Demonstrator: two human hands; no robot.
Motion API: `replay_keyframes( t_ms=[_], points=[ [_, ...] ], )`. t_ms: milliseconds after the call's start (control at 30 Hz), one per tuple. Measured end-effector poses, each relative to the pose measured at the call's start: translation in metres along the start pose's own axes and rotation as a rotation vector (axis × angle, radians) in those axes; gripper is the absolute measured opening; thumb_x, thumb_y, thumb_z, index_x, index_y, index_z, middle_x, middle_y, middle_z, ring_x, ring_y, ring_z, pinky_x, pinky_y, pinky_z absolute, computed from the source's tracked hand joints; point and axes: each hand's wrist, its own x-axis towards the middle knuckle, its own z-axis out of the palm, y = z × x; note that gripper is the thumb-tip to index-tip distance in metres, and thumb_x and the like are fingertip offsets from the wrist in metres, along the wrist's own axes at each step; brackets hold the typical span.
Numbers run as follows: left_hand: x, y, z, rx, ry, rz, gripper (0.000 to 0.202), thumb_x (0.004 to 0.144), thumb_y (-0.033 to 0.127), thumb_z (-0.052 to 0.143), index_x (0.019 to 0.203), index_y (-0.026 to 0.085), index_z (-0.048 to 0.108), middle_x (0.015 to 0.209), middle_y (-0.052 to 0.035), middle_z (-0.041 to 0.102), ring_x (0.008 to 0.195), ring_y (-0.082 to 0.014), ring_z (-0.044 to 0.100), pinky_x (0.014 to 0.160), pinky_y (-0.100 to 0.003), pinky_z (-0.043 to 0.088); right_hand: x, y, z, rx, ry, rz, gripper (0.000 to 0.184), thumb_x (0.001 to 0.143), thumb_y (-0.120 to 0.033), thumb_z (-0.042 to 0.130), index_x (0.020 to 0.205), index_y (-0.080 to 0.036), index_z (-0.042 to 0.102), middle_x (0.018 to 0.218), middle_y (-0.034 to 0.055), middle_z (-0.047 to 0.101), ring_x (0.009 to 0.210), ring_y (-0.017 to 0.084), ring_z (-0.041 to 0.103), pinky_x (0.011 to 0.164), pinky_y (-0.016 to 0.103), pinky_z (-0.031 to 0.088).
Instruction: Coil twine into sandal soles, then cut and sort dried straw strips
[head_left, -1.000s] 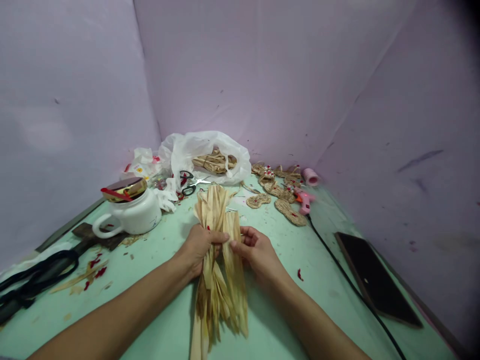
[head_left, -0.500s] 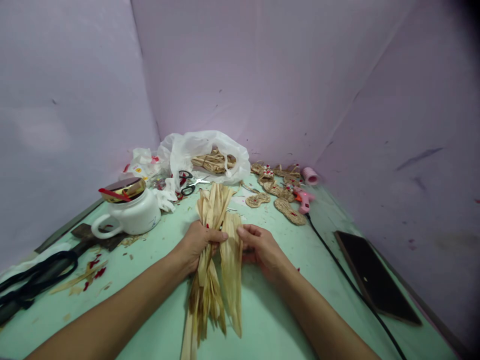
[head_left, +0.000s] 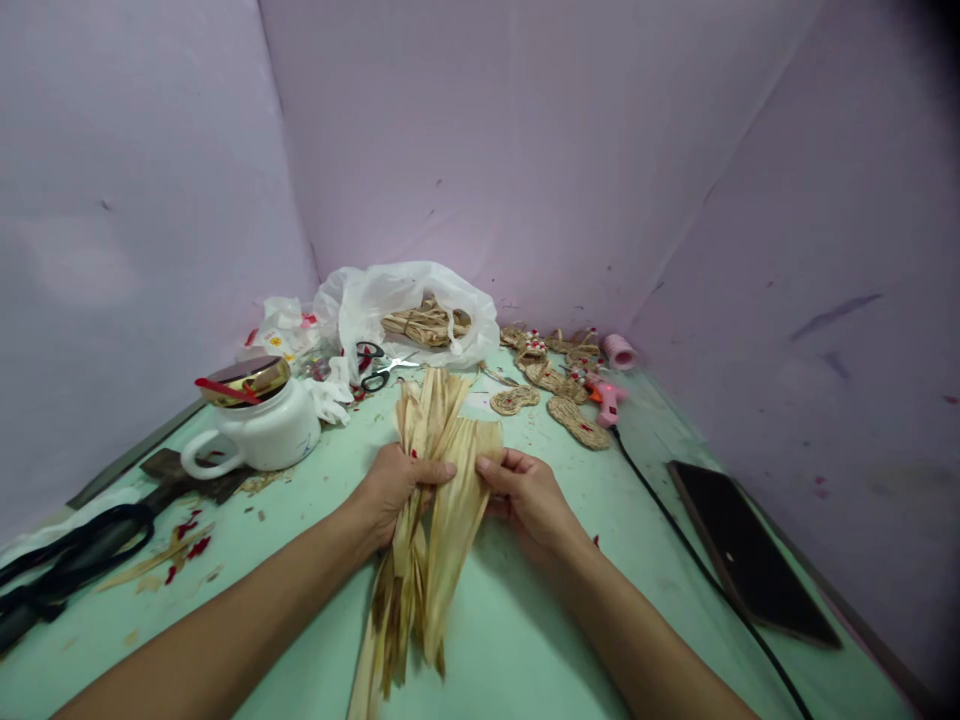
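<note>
My left hand [head_left: 401, 492] is closed around a bundle of dried corn husks [head_left: 427, 410], its thumb lying across toward a broad single husk [head_left: 459, 495]. That husk is pinched at its right edge, near the top, by my right hand [head_left: 529, 500]. It is spread out flat in front of the bundle, with its lower end hanging toward the table. The bundle's long strips fan out below my left hand. The fingers behind the husks are partly hidden.
At the back, a white plastic bag [head_left: 360, 300] holds more husks, with scissors [head_left: 381, 368] before it. Left stands a white mug [head_left: 274, 430]. Right are woven soles [head_left: 577, 422], a pink glue gun [head_left: 608, 400] with a black cord, and a dark flat tablet-like slab [head_left: 750, 555].
The broad husk has turned and widened toward me, its top shifting right and its lower end swinging left. My hands stay in nearly the same place.
</note>
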Motion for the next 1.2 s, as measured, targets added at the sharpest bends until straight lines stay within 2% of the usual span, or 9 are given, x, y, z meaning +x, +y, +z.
replay_keyframes(
  t_ms=[133,333,533,733,900,1000,1100,1200],
  points=[
    [0.0,0.001,0.0,-0.065,-0.034,-0.026,0.03,0.045,0.005,0.067,0.074,0.007,0.064,0.053,-0.0051,0.064,0.048,-0.0201,0.06,0.05,-0.033,0.052,0.001,-0.001,-0.003,-0.104,-0.041,0.021,0.028,0.052,-0.032,0.074,0.068,-0.013,0.061,0.064,0.0029,0.061,0.057,0.015,0.057,0.052,0.028,0.047],
    [0.004,-0.002,-0.004,-0.086,-0.074,-0.032,0.037,0.047,0.007,0.068,0.083,0.005,0.064,0.061,-0.0098,0.068,0.053,-0.0246,0.063,0.053,-0.037,0.053,0.0,-0.003,-0.003,-0.159,-0.012,0.014,0.021,0.052,-0.028,0.069,0.063,-0.013,0.06,0.059,0.0018,0.059,0.053,0.013,0.054,0.048,0.024,0.044],
    [0.003,-0.005,-0.003,-0.092,-0.094,0.011,0.04,0.045,0.009,0.071,0.084,0.006,0.064,0.064,-0.0093,0.069,0.056,-0.0242,0.064,0.057,-0.037,0.053,0.001,-0.002,-0.001,-0.183,0.019,-0.017,0.008,0.053,-0.02,0.059,0.058,-0.014,0.059,0.055,0.0016,0.059,0.052,0.014,0.054,0.048,0.024,0.044],
    [0.003,-0.01,-0.002,-0.097,-0.077,0.094,0.04,0.044,0.011,0.073,0.082,0.007,0.065,0.065,-0.0069,0.069,0.056,-0.0213,0.063,0.056,-0.034,0.053,0.007,0.007,-0.001,-0.242,0.159,-0.144,0.005,0.052,-0.019,0.05,0.052,-0.015,0.053,0.047,-0.0014,0.051,0.045,0.011,0.045,0.042,0.023,0.038],
    [0.001,-0.013,0.003,-0.096,-0.02,0.132,0.029,0.044,0.008,0.073,0.072,0.009,0.065,0.052,-0.0008,0.063,0.046,-0.0147,0.058,0.049,-0.026,0.05,0.009,0.013,-0.002,-0.296,0.253,-0.265,0.007,0.055,-0.021,0.049,0.05,-0.016,0.048,0.044,-0.0052,0.042,0.043,0.008,0.036,0.04,0.021,0.029],
    [0.001,-0.013,0.003,-0.092,-0.019,0.124,0.028,0.045,0.009,0.072,0.072,0.009,0.065,0.048,0.0004,0.061,0.04,-0.0133,0.055,0.046,-0.027,0.049,0.006,0.009,-0.001,-0.363,0.287,-0.286,0.009,0.054,-0.02,0.049,0.047,-0.016,0.047,0.043,-0.0059,0.04,0.042,0.007,0.033,0.04,0.02,0.026],
    [0.002,-0.013,0.001,-0.096,-0.062,0.107,0.034,0.045,0.011,0.073,0.078,0.008,0.065,0.058,-0.0041,0.066,0.047,-0.018,0.059,0.051,-0.033,0.051,0.002,0.003,0.002,-0.333,0.185,-0.243,0.006,0.053,-0.019,0.05,0.05,-0.015,0.052,0.045,-0.0043,0.046,0.043,0.008,0.039,0.042,0.021,0.032],
    [0.004,-0.014,-0.001,-0.079,-0.154,0.094,0.041,0.045,0.013,0.075,0.085,0.006,0.065,0.068,-0.0093,0.069,0.057,-0.0232,0.063,0.058,-0.038,0.053,-0.002,-0.001,0.006,-0.278,0.045,-0.168,0.009,0.055,-0.022,0.053,0.055,-0.014,0.057,0.048,-0.0026,0.052,0.043,0.009,0.044,0.044,0.022,0.037]
  ],
)
